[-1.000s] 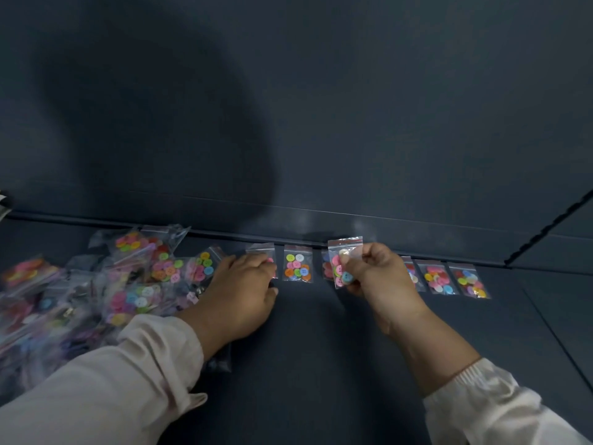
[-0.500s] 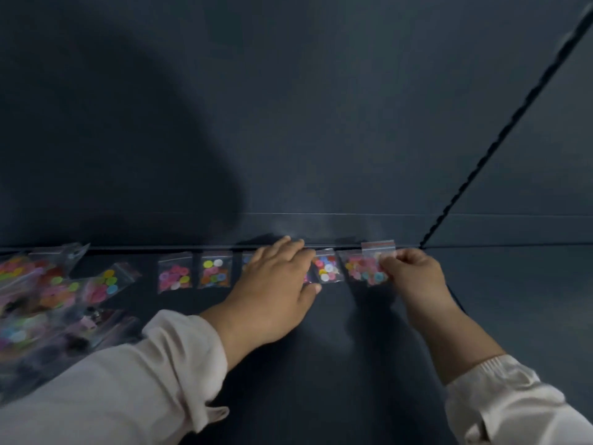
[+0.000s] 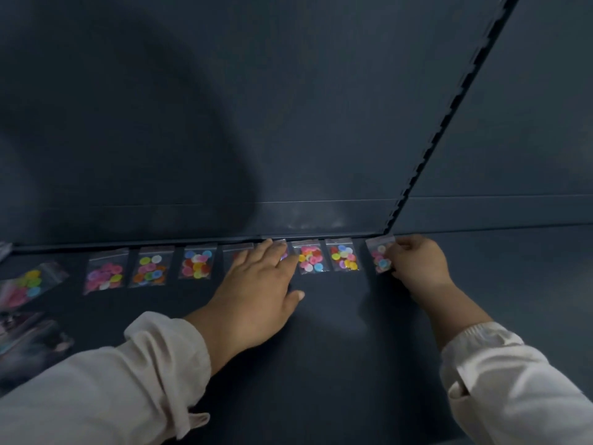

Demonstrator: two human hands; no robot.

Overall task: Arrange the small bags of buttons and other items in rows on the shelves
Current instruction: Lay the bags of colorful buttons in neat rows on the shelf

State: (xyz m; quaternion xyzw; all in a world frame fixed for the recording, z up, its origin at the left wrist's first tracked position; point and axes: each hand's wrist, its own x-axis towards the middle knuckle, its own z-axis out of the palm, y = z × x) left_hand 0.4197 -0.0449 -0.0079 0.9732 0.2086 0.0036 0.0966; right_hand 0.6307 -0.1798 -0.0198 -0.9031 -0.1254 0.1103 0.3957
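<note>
Several small clear bags of coloured buttons lie in a row along the back of the dark shelf (image 3: 337, 332). My right hand (image 3: 417, 264) pinches the rightmost button bag (image 3: 379, 256) at the row's right end, down at the shelf by the back wall. My left hand (image 3: 256, 284) lies flat with straight fingers over the middle of the row, covering two bags; its fingertips touch the edge of a pink and yellow bag (image 3: 309, 256). Another bag (image 3: 344, 255) lies between both hands.
A loose heap of unsorted bags (image 3: 25, 287) lies at the far left of the shelf. The back wall (image 3: 288, 123) rises right behind the row. A slotted upright (image 3: 449, 107) runs diagonally down to the shelf's back right.
My right hand has carried its bag rightward to the end of the row and lowered it to the shelf. My left hand has slid right along the row. The view has shifted right.
</note>
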